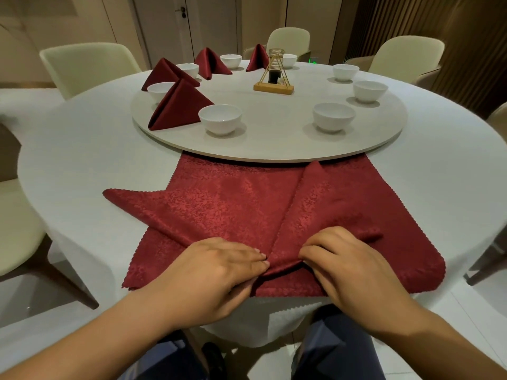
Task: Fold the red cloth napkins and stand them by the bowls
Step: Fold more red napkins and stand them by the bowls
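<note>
Round tabletop under a white cloth, filling most of the view; pale floor showing around it. Large round turntable sitting in the middle. Cream chairs standing around the far side, a closed door behind them, dark slatted wall at right.

Red napkin lying at the near edge of the tabletop, its far edge running under the turntable rim, one corner pointing out to the left, a flap lying over on the right side.

Left hand resting on the near part of the napkin, fingers nearly straight and pressing down, thumb hidden. Right hand curling its fingers and pinching a raised fold of the napkin. The fold is bunching between the two hands, which are sitting just beside each other.

On the turntable, eight white bowls standing around the rim. Four folded napkins standing as peaked shapes on the left and far side, each just beside a bowl. The bowls on the right are standing alone. Wooden stand with a gold wire frame and a dark bottle sitting past the centre
</note>
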Motion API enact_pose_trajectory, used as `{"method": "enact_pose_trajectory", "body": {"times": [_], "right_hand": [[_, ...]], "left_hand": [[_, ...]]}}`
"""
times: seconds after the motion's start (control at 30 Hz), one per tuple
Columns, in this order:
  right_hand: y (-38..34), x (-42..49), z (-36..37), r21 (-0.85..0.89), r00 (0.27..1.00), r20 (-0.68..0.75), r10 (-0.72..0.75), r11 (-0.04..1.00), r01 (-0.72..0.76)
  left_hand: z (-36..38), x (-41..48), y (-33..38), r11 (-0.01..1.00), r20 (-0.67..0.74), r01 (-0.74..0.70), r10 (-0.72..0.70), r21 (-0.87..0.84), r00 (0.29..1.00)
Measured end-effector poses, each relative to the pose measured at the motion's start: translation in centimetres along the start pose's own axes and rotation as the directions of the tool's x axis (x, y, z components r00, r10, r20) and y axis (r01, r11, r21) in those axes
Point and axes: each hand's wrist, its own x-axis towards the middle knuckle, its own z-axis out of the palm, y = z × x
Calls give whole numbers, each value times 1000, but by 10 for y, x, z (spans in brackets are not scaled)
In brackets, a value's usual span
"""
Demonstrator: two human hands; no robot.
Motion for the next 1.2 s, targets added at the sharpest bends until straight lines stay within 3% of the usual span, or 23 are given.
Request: {"method": "enact_pose_trajectory", "body": {"times": [0.23, 0.33, 0.43, 0.53, 0.6, 0.7, 0.97, 1.2], "right_hand": [[44, -17, -15, 144, 1000, 22, -19, 989, 16], [64, -23, -21, 201, 998, 43, 37, 979, -45], [76, -27, -29, 264, 986, 97, 135, 952, -156], [63, -23, -37, 193, 975, 118, 189, 959, -209], [43, -18, -40, 185, 975, 128, 179, 962, -201], [21, -13, -34, 326, 975, 197, 101, 931, -163], [16, -10, -26, 242, 971, 230, 67, 962, -124], [4, -1, -16, 253, 984, 128, 125, 955, -154]], "left_hand": [[33, 32, 50, 994, -120, -48, 59, 95, 991], [48, 52, 66, 995, -136, -34, 46, 93, 990], [53, 64, 73, 999, -101, -24, 27, 31, 995], [44, 65, 70, 996, -46, 22, -26, -81, 999], [36, 62, 64, 989, -6, 65, -67, -132, 998], [24, 58, 57, 977, 60, 106, -96, -187, 994], [-18, 45, 36, 982, 207, 181, -167, -50, 964], [-27, 62, 26, 986, 274, 160, -167, 48, 947]]}}
